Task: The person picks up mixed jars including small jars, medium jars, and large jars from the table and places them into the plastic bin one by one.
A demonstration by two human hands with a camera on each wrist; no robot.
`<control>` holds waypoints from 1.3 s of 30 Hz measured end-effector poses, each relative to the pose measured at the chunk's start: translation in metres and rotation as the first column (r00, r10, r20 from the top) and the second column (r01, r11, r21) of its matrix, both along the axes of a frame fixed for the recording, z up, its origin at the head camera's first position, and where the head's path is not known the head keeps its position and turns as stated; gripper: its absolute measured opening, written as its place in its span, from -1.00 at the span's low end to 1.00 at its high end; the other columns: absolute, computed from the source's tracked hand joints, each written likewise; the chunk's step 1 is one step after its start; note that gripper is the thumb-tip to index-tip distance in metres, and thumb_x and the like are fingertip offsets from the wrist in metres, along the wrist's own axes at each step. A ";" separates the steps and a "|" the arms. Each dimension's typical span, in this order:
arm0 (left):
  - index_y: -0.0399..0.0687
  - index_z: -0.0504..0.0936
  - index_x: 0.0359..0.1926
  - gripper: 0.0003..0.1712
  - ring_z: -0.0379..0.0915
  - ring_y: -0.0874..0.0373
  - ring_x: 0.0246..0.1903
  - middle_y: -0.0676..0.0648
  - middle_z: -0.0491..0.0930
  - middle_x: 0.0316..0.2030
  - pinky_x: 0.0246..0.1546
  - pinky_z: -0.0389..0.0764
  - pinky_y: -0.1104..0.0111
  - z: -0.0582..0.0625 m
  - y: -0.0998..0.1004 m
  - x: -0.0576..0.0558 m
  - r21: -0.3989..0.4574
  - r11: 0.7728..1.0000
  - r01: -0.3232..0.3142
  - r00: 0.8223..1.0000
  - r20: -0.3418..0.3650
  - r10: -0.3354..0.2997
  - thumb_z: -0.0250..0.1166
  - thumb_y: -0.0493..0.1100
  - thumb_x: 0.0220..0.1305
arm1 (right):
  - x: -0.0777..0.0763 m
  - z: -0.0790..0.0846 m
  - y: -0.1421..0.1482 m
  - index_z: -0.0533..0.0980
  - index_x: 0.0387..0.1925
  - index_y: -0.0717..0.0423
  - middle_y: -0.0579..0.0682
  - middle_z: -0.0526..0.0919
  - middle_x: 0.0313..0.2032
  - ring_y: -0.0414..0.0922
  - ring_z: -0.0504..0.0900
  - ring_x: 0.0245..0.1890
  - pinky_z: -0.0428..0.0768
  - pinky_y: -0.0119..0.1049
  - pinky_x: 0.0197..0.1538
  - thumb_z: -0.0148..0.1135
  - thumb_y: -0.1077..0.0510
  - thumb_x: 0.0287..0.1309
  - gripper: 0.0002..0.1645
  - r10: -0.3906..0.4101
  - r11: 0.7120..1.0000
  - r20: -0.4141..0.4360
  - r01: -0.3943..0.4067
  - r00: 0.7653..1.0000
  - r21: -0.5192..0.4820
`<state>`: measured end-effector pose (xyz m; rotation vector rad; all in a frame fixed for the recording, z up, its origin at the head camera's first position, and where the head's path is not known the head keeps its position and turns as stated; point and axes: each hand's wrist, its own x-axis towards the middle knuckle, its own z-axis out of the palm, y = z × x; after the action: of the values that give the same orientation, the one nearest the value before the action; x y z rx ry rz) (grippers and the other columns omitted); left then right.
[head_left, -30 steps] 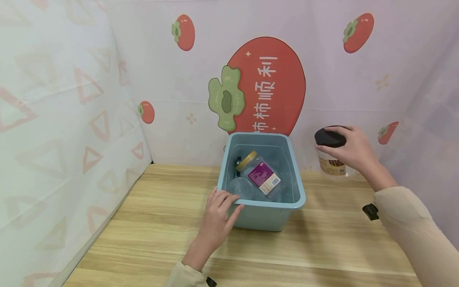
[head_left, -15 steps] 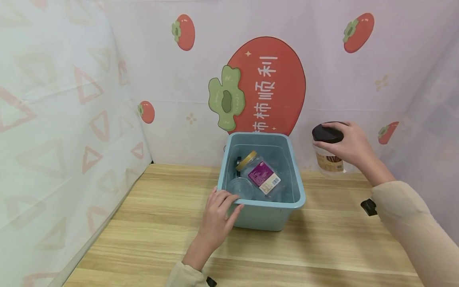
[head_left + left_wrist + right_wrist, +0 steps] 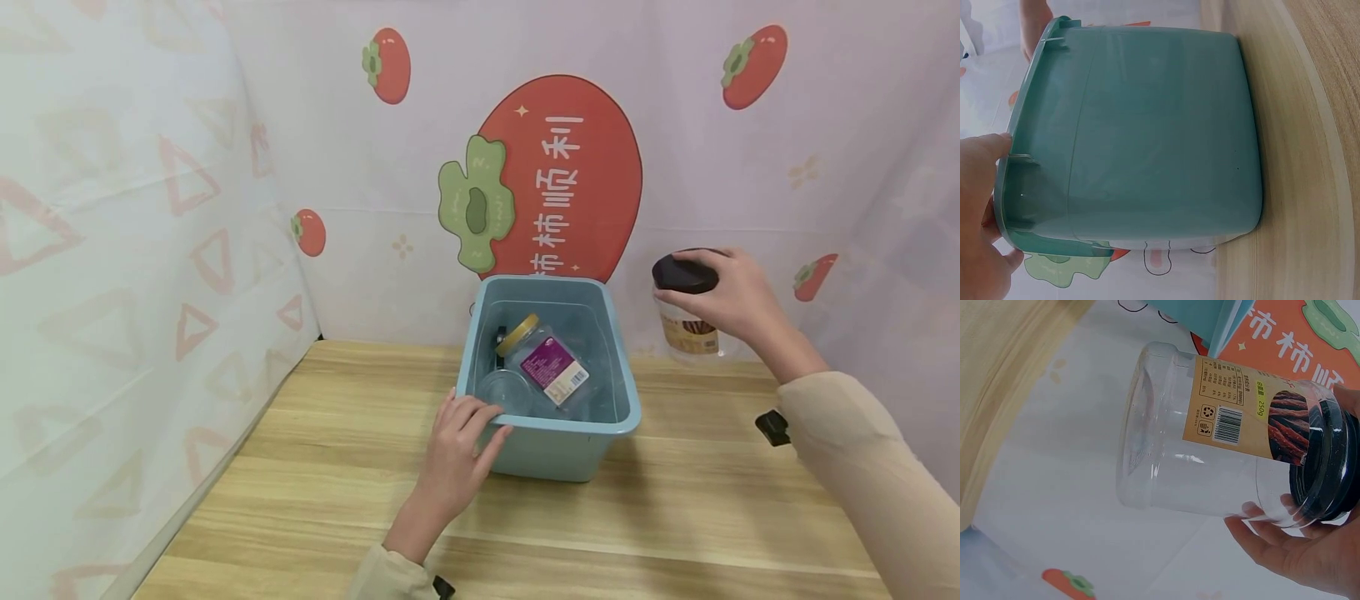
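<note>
My right hand [image 3: 738, 296] grips a clear plastic jar [image 3: 686, 327] by its black lid [image 3: 682, 273], up in the air to the right of the blue bin [image 3: 551, 454]. In the right wrist view the jar's tan label [image 3: 1222, 415] shows a barcode and a picture of brown sticks; no contents show through its clear wall. My left hand [image 3: 457, 450] holds the bin's near-left rim, with fingertips over the edge. Inside the bin lie a clear jar with a yellow lid and purple label [image 3: 553, 371] and a round clear container [image 3: 504, 392].
The bin stands on a wood-grain table [image 3: 345, 467] near its back edge. A printed cloth [image 3: 375, 167] with persimmon drawings hangs behind and at the sides. A dark narrow object [image 3: 500, 337] shows inside the bin's left wall; its kind is unclear.
My right hand has raised the black-lidded jar a little and brought it slightly left. The left hand and the bin stay as they were.
</note>
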<state>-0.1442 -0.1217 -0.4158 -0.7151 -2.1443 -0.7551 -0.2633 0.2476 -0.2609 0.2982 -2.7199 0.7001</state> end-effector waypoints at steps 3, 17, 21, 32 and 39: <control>-0.17 0.75 -0.10 -0.76 0.57 0.01 -0.03 -0.06 0.65 -0.21 0.31 0.47 -0.32 0.000 0.000 0.000 0.002 1.000 0.004 1.000 0.000 -0.004 0.56 -0.21 0.24 | 0.000 0.002 -0.002 0.48 0.40 0.20 0.49 0.34 0.34 0.42 0.28 0.31 0.53 0.38 0.03 0.48 -0.17 0.25 -0.15 0.002 1.000 0.001 -0.002 1.000 0.002; -0.18 0.75 -0.10 -0.77 0.57 0.02 -0.03 -0.06 0.65 -0.21 0.31 0.47 -0.31 -0.001 0.000 0.000 -0.003 1.000 -0.001 1.000 0.004 0.001 0.54 -0.22 0.26 | -0.001 0.008 -0.008 0.47 0.40 0.19 0.49 0.35 0.33 0.43 0.25 0.34 0.54 0.39 0.04 0.49 -0.18 0.24 -0.14 0.013 1.000 0.000 -0.013 1.000 0.006; -0.18 0.75 -0.10 -0.77 0.57 0.01 -0.04 -0.06 0.65 -0.21 0.31 0.47 -0.32 -0.001 0.000 -0.001 -0.004 1.000 -0.002 1.000 0.003 0.002 0.54 -0.22 0.26 | -0.001 0.010 -0.009 0.48 0.40 0.20 0.48 0.34 0.35 0.42 0.25 0.35 0.54 0.40 0.06 0.50 -0.17 0.23 -0.15 0.016 1.000 -0.006 -0.016 1.000 0.003; -0.19 0.75 -0.10 -0.76 0.57 0.00 -0.04 -0.06 0.64 -0.22 0.33 0.46 -0.30 0.000 0.000 -0.001 -0.009 1.000 -0.002 1.000 0.000 0.002 0.55 -0.22 0.24 | -0.003 0.013 -0.010 0.48 0.39 0.21 0.48 0.34 0.35 0.42 0.26 0.35 0.53 0.44 0.09 0.49 -0.16 0.24 -0.15 0.025 1.000 -0.005 -0.025 1.000 0.006; -0.17 0.75 -0.09 -0.76 0.57 0.00 -0.04 -0.06 0.64 -0.21 0.34 0.46 -0.30 -0.001 0.000 -0.001 -0.018 1.000 -0.009 1.000 0.004 0.009 0.54 -0.21 0.26 | -0.002 0.015 -0.015 0.46 0.41 0.20 0.47 0.34 0.34 0.42 0.26 0.33 0.57 0.43 0.08 0.48 -0.17 0.25 -0.15 0.024 1.000 0.011 -0.024 1.000 0.010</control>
<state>-0.1456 -0.1216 -0.4172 -0.7133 -2.1588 -0.7337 -0.2654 0.2330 -0.2454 0.3303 -2.7351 0.6966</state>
